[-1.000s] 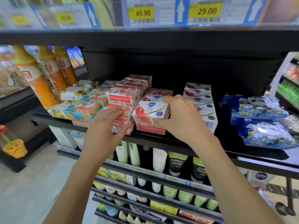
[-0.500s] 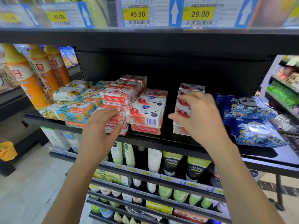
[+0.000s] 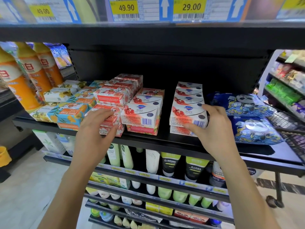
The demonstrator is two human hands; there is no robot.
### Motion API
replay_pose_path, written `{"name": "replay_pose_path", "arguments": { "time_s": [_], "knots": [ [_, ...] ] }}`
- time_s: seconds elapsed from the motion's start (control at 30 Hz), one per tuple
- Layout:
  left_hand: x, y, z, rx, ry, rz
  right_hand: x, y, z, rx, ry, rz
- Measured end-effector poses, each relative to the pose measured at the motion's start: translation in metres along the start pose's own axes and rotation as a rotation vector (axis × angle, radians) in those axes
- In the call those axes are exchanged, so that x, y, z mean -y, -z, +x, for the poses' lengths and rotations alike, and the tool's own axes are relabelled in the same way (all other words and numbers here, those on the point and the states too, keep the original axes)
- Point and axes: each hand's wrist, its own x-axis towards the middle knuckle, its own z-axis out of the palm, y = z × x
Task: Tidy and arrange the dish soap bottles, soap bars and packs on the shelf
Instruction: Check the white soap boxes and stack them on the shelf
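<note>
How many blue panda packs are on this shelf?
2. The rear panda pack lies at the right end of the shelf; the front panda pack lies before it, nearer the edge. Others may hide underneath.

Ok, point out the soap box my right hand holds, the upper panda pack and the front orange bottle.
soap box [image 3: 186, 111]: head view, on its white top face.
upper panda pack [image 3: 242, 99]: head view, on the panda print.
front orange bottle [image 3: 18, 91]: head view, on its orange body below the label.

Store aisle, dim light. Pale glossy floor [image 3: 24, 195] lower left, yellow bucket [image 3: 4, 156] at left edge. White-framed rack [image 3: 267, 71] right. Black back panel [image 3: 165, 66].
</note>
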Motion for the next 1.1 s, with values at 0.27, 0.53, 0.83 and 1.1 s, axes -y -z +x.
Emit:
{"name": "replay_pose_path", "arguments": {
  "time_s": [0.27, 0.53, 0.83, 1.1],
  "knots": [
    [-0.012, 0.006, -0.002, 0.022, 0.016, 0.025, -0.003, 0.001, -0.012, -0.057, 0.073, 0.129],
    [-0.089, 0.001, -0.037, 0.114, 0.220, -0.623, 0.002, 0.005, -0.053, -0.058, 0.212, 0.319],
    [-0.112, -0.021, -0.058, 0.296, 0.489, -1.093, 0.003, -0.002, -0.091, -0.045, 0.232, 0.418],
    [-0.104, -0.026, -0.068, 0.300, 0.550, -1.151, 0.005, 0.006, -0.100, 0.165, -0.133, 0.870]
  ]
}}
